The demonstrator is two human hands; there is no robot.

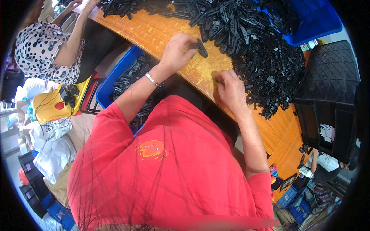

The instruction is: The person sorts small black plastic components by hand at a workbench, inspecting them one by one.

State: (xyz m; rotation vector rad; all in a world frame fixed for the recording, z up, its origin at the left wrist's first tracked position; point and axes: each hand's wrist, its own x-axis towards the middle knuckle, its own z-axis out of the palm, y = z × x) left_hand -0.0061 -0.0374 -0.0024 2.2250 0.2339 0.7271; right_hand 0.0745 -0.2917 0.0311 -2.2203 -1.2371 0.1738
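Over the worn wooden table, my left hand pinches a long black plastic piece between thumb and fingertips. The piece looks like half of a clip and stands tilted. My right hand is near the table's close edge, its thumb and fingers curled together. A bit of something small and dark shows at those fingertips, too little to name. Beyond my hands lies a heap of long black plastic pieces. To the right of it, a pile of small black parts reaches almost to my right hand.
A blue bin stands at the far right, above a black crate. Under the table edge at left, another blue bin holds black pieces. A yellow seat and a co-worker in a spotted shirt are at the left.
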